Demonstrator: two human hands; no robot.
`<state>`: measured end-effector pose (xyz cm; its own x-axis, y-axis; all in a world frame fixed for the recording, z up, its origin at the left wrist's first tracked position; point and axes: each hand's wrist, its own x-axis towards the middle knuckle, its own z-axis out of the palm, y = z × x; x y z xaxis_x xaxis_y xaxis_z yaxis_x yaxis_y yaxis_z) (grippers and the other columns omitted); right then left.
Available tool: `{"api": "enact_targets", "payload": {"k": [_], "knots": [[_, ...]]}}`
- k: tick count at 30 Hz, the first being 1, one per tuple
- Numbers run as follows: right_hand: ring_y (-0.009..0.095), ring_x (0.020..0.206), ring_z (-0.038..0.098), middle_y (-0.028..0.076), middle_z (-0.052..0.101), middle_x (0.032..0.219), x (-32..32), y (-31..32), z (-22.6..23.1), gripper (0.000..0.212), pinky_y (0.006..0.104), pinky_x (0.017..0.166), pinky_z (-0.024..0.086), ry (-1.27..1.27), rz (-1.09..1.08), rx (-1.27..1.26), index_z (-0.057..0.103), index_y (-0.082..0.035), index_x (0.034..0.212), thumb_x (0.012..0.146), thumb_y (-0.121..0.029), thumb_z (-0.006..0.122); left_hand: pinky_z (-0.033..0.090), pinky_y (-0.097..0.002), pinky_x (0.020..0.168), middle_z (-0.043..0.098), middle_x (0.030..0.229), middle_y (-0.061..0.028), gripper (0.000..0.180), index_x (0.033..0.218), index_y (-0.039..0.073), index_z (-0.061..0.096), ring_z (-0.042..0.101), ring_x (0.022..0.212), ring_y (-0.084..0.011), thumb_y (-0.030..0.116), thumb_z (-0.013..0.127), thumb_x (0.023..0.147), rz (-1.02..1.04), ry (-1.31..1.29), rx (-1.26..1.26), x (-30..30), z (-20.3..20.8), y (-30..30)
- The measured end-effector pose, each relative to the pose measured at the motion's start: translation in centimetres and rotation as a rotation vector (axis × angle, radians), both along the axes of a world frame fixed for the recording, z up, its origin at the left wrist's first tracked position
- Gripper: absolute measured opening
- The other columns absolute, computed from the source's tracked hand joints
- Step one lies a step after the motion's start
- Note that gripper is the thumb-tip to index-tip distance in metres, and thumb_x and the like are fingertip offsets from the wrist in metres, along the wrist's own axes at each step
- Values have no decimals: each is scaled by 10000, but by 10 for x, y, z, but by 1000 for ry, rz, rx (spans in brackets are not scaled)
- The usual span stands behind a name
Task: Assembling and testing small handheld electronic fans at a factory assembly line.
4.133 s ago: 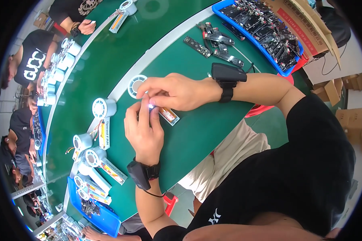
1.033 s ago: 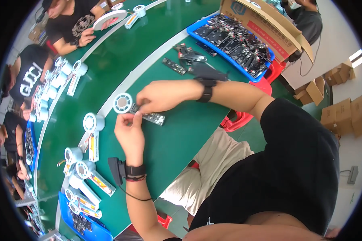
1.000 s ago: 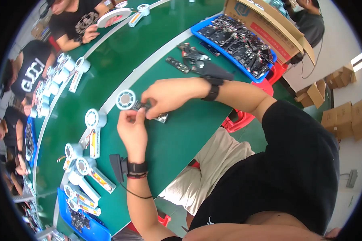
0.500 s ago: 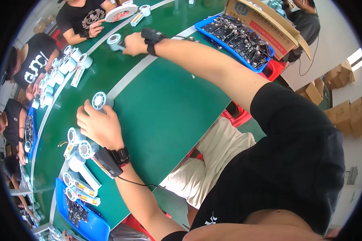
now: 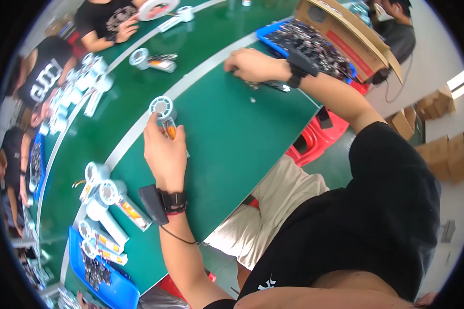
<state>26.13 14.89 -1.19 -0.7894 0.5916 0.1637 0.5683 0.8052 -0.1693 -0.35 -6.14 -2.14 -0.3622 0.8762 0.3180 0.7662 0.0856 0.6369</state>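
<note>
My left hand [image 5: 165,152] is closed around the handle of a pale blue handheld fan [image 5: 162,107]. The fan's round grilled head points away from me, and an orange part shows in its open handle. To the right, my right hand [image 5: 255,64] hovers over the table by the near edge of a blue tray [image 5: 267,34] heaped with small dark parts. Its fingers curl downward and are smeared by motion, so what they hold, if anything, is hidden. Small dark and silvery parts [image 5: 278,86] lie under the right wrist.
Several similar fans [image 5: 108,191] lie at the left, beside another blue tray [image 5: 129,288]. One more fan [image 5: 139,59] rests beyond the pale strip [image 5: 191,76]. An open cardboard box [image 5: 363,54] stands behind the right tray. People work across the green table [image 5: 237,139].
My right hand has let go of the fan beyond the strip and swung right toward the tray. My left hand has shifted right with its fan.
</note>
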Motion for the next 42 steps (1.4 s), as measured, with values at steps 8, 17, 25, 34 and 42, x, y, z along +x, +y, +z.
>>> {"api": "enact_targets", "payload": {"k": [8,17,25,34,42], "knots": [[196,880,663,91,693,950,-31,-33,22,277,331,808,542,489,-28,-389,711,-35,1043,775,-94,751,524,-406,802,584,1148,-133,620,1354,15,530,617,882,-262,151,805,815,-32,303,404,13,-4,5],[126,805,621,23,657,883,-99,-97,43,237,298,702,514,803,197,-1040,708,-43,1000,787,-115,783,502,-284,653,624,1027,-88,460,1334,12,549,616,791,-156,112,712,916,-132,-183,137,45,50,-8],[184,805,652,47,642,941,-107,-89,-6,205,324,674,525,773,342,-458,685,-70,1002,822,-158,733,394,-211,551,612,990,-34,385,1344,-12,538,544,710,-79,96,607,981,33,-717,177,-21,-5,-6],[243,811,672,28,641,983,-108,-97,-19,160,363,659,548,695,472,-397,686,-91,991,851,-167,706,391,-218,576,612,1002,-57,385,1359,-42,526,530,750,-90,103,532,1003,-132,-1017,164,-4,-13,-10],[229,799,677,26,653,950,-109,-98,-25,67,358,666,551,737,431,-462,686,-99,928,871,-132,671,412,-241,640,632,1014,-73,425,1395,-61,498,532,791,-105,142,524,1022,-168,-1070,54,3,-9,-12]]}}
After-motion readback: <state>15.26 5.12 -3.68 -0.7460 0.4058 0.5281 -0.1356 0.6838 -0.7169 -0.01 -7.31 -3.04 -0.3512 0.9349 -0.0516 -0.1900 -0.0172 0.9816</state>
